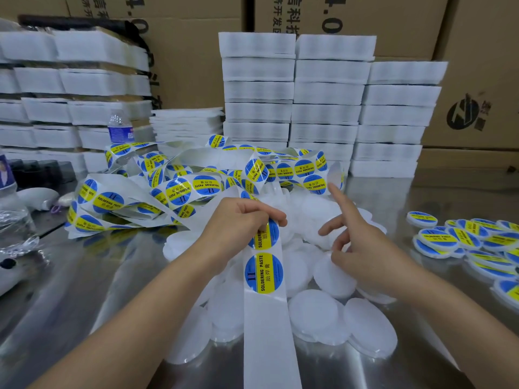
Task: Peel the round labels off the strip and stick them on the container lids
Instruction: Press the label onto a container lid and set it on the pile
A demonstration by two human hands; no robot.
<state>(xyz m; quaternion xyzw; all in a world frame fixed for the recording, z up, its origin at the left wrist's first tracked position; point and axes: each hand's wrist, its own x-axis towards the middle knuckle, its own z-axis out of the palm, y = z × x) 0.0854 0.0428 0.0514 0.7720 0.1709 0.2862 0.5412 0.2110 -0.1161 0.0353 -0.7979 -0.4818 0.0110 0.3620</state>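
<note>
A white backing strip (268,327) runs from the bottom of the view up to my left hand (238,226), which pinches it near a blue-and-yellow round "SOLDERING PASTE" label (266,234). Another round label (263,273) sits on the strip just below. My right hand (354,242) hovers over a heap of plain white round lids (311,313), index finger pointing up and the other fingers loosely curled, holding nothing. A tangled pile of label strip (174,189) lies behind my hands. Labelled lids (466,240) are gathered at the right.
The work surface is a shiny metal table (84,290). Stacks of white foam trays (325,105) stand at the back, with cardboard boxes (477,80) behind them. A water bottle (120,127) stands at back left and a crumpled clear bottle (14,220) at the left edge.
</note>
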